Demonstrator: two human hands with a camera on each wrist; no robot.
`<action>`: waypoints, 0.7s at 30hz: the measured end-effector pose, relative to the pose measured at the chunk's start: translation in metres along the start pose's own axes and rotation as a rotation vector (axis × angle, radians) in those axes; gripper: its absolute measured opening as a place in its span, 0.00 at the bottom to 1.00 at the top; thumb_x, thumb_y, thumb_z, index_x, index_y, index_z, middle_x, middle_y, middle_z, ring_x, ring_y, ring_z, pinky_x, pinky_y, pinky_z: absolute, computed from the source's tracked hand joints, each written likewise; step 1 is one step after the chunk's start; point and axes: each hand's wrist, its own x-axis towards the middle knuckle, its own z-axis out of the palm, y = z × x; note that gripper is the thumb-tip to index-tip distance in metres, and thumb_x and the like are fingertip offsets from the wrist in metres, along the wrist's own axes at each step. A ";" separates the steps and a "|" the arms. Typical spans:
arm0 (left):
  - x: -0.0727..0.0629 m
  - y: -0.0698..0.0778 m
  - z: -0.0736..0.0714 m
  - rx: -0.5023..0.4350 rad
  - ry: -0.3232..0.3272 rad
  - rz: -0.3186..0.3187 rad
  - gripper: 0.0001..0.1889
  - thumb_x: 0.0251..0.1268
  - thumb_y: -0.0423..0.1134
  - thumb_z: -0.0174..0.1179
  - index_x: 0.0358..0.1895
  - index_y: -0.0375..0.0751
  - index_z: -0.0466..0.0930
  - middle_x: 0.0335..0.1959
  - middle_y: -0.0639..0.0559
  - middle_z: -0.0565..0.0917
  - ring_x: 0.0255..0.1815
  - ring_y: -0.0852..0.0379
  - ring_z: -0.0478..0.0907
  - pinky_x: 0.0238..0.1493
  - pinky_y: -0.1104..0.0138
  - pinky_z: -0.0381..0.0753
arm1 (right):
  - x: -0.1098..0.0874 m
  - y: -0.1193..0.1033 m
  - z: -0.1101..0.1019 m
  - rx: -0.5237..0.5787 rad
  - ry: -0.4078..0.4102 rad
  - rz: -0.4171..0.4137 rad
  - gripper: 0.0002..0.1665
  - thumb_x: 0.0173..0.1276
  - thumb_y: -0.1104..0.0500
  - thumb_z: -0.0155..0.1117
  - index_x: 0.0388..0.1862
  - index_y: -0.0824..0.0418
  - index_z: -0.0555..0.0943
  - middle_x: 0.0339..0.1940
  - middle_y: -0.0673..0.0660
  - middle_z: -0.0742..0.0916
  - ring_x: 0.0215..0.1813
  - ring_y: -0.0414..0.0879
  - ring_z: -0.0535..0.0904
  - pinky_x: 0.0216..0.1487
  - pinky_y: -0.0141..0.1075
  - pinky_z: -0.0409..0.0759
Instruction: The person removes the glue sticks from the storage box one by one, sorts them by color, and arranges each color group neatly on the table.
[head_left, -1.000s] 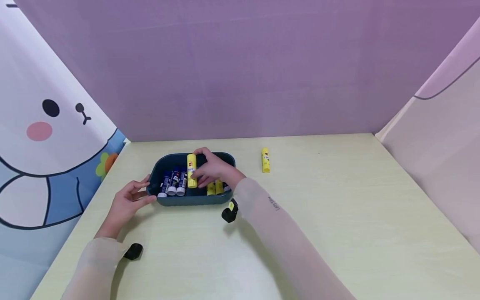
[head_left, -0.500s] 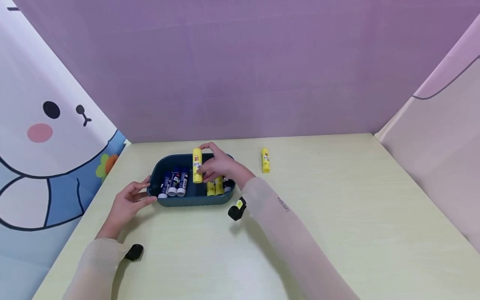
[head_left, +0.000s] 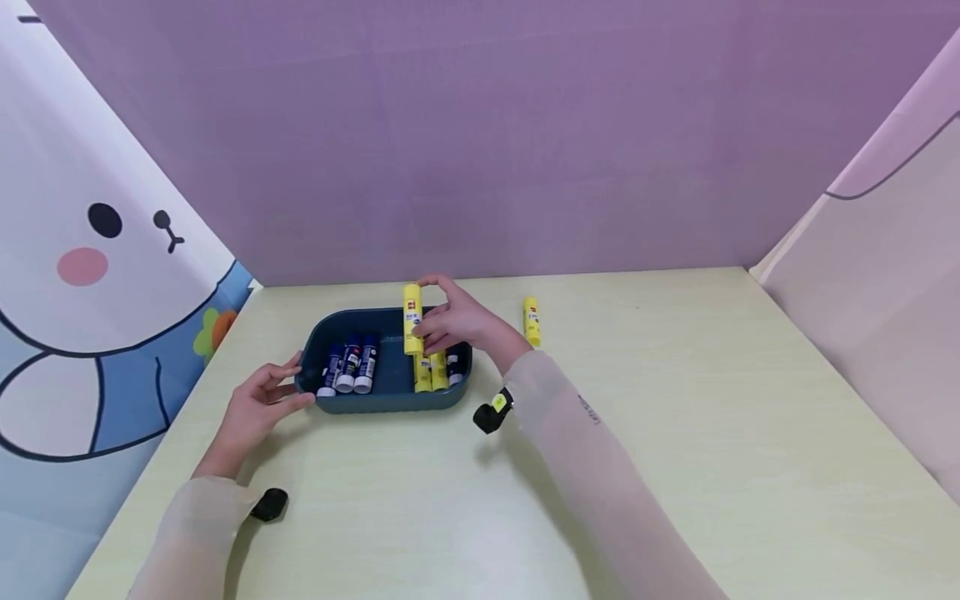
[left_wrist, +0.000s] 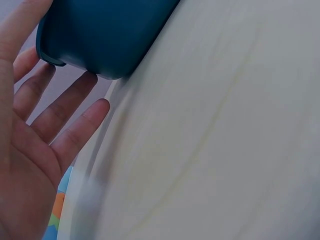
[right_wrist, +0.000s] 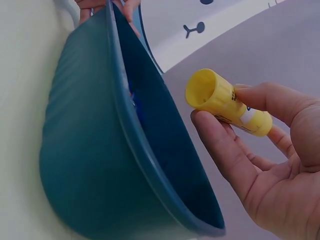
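A dark teal plastic bin (head_left: 390, 402) sits on the table. My left hand (head_left: 258, 404) touches its left end with spread, nearly straight fingers; in the left wrist view, the fingertips (left_wrist: 90, 77) lie at the bin's wall and rim. My right hand (head_left: 468, 321) pinches a yellow glue stick (head_left: 412, 321) upright above the bin's right half. Its hollow end faces the right wrist view, with thumb and fingers around the barrel. Inside the bin, blue-and-white glue sticks (head_left: 347, 367) lie at left. Yellow glue sticks (head_left: 430, 372) and a dark one (head_left: 454, 367) lie at right.
Another yellow glue stick (head_left: 532, 321) is on the table, right of the bin. A purple backdrop (head_left: 510, 150) rises behind the table, with a cartoon-printed panel (head_left: 112, 333) at left and a pale panel (head_left: 885, 275) at right. The table (head_left: 675, 433) is light-coloured.
My right hand has moved right and slightly up and away with the yellow glue stick, from over the bin's middle to over its right half. The left hand and the bin stay put.
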 end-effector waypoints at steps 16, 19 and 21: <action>0.000 0.000 -0.002 0.020 0.008 -0.009 0.25 0.65 0.41 0.68 0.59 0.33 0.71 0.76 0.42 0.61 0.47 0.77 0.76 0.47 0.79 0.77 | -0.015 -0.004 -0.034 -0.035 0.069 -0.014 0.46 0.65 0.72 0.67 0.73 0.47 0.57 0.52 0.69 0.81 0.33 0.56 0.85 0.40 0.49 0.86; 0.000 0.001 -0.002 0.021 0.008 -0.006 0.25 0.65 0.41 0.68 0.59 0.33 0.71 0.75 0.42 0.61 0.47 0.77 0.77 0.47 0.79 0.77 | -0.017 -0.003 -0.041 -0.043 0.082 -0.015 0.46 0.65 0.72 0.67 0.73 0.47 0.57 0.52 0.69 0.81 0.34 0.56 0.85 0.40 0.49 0.86; 0.000 0.001 -0.002 0.020 0.008 -0.003 0.25 0.65 0.41 0.68 0.59 0.33 0.71 0.75 0.43 0.61 0.47 0.77 0.77 0.47 0.79 0.77 | -0.019 -0.003 -0.045 -0.047 0.088 -0.014 0.46 0.65 0.72 0.67 0.73 0.47 0.57 0.53 0.69 0.81 0.34 0.56 0.84 0.41 0.50 0.86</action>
